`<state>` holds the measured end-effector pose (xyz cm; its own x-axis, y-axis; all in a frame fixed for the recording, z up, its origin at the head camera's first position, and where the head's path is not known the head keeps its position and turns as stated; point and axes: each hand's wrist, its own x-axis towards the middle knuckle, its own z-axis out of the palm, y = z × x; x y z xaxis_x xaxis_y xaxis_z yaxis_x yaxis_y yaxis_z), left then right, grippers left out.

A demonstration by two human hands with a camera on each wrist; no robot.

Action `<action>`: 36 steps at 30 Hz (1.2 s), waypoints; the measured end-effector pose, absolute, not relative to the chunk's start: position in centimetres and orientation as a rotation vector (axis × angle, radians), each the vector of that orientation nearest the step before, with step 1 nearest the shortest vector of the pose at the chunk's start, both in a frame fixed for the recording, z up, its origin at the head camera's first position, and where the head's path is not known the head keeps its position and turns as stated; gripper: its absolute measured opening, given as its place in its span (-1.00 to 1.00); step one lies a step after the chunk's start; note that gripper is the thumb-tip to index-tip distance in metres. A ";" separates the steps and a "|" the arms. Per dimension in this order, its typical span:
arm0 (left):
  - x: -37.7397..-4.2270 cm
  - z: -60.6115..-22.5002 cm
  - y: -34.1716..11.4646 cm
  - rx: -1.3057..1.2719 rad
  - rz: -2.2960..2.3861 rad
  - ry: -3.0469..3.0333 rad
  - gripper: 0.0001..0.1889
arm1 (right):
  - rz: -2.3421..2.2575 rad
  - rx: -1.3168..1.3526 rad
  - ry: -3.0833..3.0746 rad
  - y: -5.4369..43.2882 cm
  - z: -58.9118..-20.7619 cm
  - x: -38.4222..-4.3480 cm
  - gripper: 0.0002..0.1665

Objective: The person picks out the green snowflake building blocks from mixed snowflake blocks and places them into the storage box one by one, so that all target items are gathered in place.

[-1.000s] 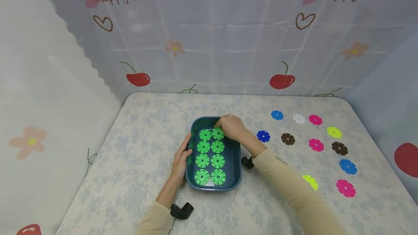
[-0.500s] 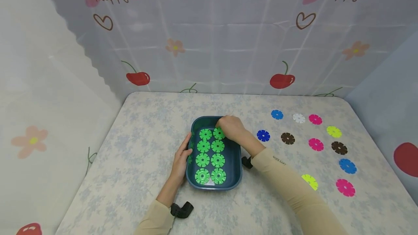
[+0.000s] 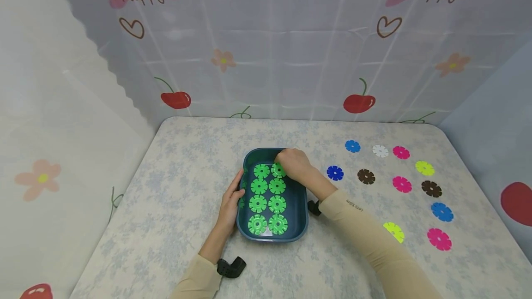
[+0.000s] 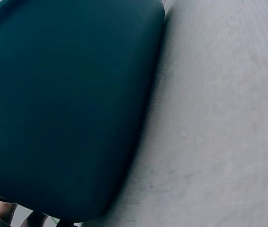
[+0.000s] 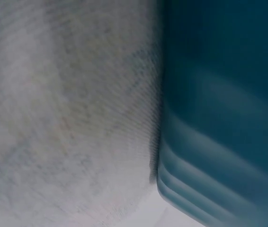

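A deep teal plastic tray (image 3: 296, 206) stands on the table, and its outer wall (image 4: 67, 109) fills much of the left wrist view. Inside lie green notched interlocking discs (image 3: 277, 204) in two columns. My left hand (image 3: 227, 206) holds the tray's left side, thumb at the rim and fingers along the outer wall. Over the tray's far right corner, my right hand (image 3: 296, 164) has curled fingers and pinches the far right green disc (image 3: 278, 170) at its edge. The fingertips there are partly hidden by the hand. In the right wrist view only tray and tablecloth show.
Loose notched discs lie spread on the right of the table: blue (image 3: 353, 146), white (image 3: 380, 151), pink (image 3: 439, 239), brown (image 3: 432, 188) and yellow (image 3: 393, 232). The table's far edge meets a printed curtain (image 3: 266, 59).
The right hand has shifted very slightly at the far right green disc, and that disc's angle has changed a little. The left hand and the tray stay in place.
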<state>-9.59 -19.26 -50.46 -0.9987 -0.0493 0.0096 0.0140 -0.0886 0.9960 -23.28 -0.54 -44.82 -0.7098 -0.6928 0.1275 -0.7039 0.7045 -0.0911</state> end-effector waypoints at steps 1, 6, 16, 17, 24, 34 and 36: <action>-9.6 -50.4 -19.3 0.045 -2.285 -2.093 -0.40 | 0.199 1.162 -2.810 -0.5 -44.9 -23.2 -0.72; -9.5 -50.4 -19.3 0.045 -2.282 -2.096 -0.40 | 0.164 1.163 -2.762 -0.5 -45.0 -23.0 -0.70; -9.4 -50.5 -19.3 0.048 -2.288 -2.092 -0.40 | 0.150 1.153 -2.792 -0.4 -45.0 -22.6 -0.73; -9.5 -50.5 -19.3 0.049 -2.290 -2.092 -0.40 | 0.154 1.156 -2.803 -0.3 -44.9 -22.6 -0.73; -9.6 -50.3 -19.2 0.046 -2.296 -2.088 -0.39 | 0.542 1.160 -2.850 1.7 -43.4 -22.1 -0.64; -9.5 -50.5 -19.7 0.122 -2.325 -2.023 -0.32 | 0.960 0.779 -2.624 8.7 -42.5 -19.7 -0.64; -9.3 -50.3 -19.9 0.154 -2.342 -1.978 -0.33 | 0.890 0.667 -2.645 10.1 -42.7 -19.2 -0.60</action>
